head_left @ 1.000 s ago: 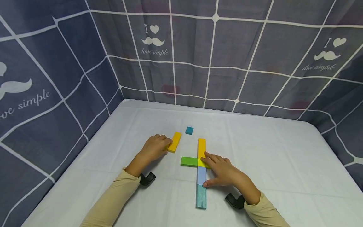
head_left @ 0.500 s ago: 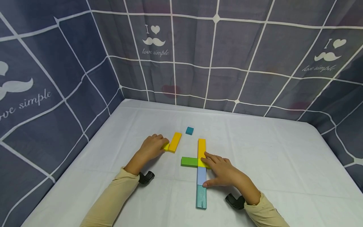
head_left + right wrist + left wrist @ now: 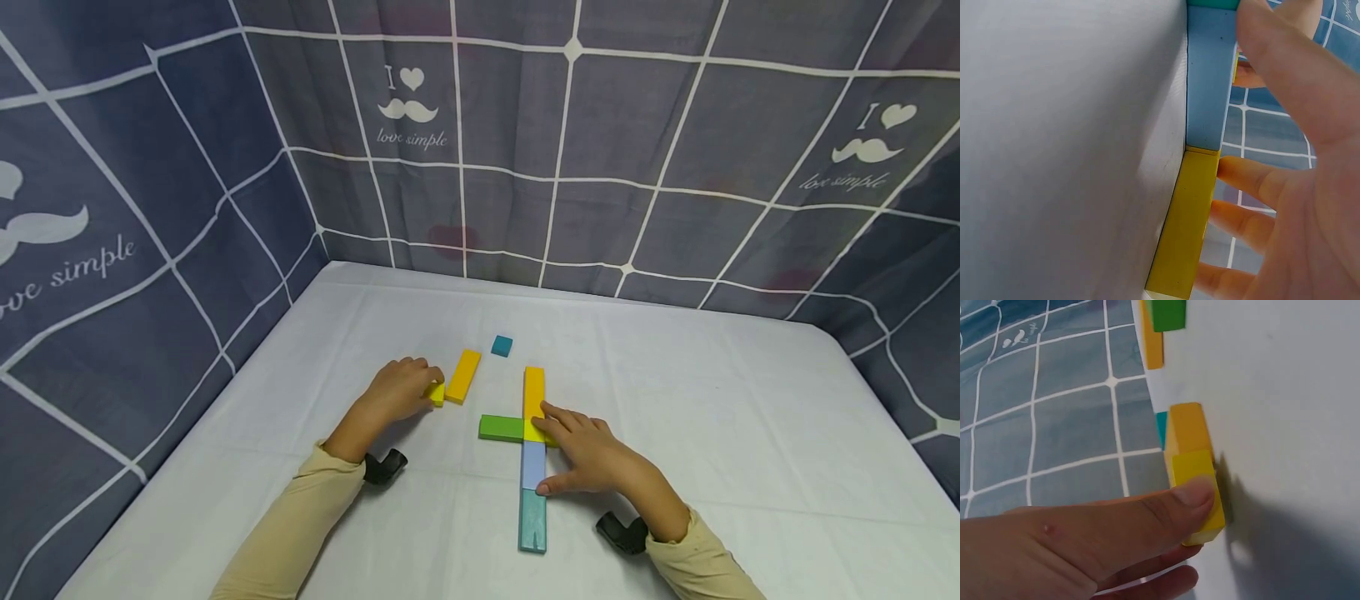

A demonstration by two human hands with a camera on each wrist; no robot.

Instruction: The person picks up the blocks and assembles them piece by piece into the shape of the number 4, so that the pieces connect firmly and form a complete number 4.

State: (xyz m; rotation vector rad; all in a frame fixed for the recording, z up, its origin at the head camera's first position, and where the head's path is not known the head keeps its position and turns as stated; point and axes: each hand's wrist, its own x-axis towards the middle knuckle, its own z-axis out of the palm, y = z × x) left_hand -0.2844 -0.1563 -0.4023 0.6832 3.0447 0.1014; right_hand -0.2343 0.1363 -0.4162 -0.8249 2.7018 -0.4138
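My left hand (image 3: 397, 390) pinches a small yellow block (image 3: 1192, 469), thumb on one face and fingers behind it. Just right of that block, a longer orange-yellow block (image 3: 462, 377) lies on the table. My right hand (image 3: 588, 454) rests with spread fingers along a cross-shaped row of blocks. Its thumb touches near the seam of a light blue block (image 3: 533, 465) and a teal block (image 3: 532, 521); its fingers reach a yellow block (image 3: 1185, 225), mostly hidden in the head view. An orange-yellow block (image 3: 534, 387) tops the row, and a green block (image 3: 501, 428) juts left.
A small teal-blue block (image 3: 502, 346) lies by itself farther back. White cloth covers the table (image 3: 712, 400). A dark grid-patterned curtain (image 3: 510, 108) stands behind and at both sides. Black straps with a mount (image 3: 622, 533) sit at the wrists.
My left hand has drawn the small yellow block left and slightly nearer, opening a little gap from the longer orange-yellow block. My right hand has stayed in place.
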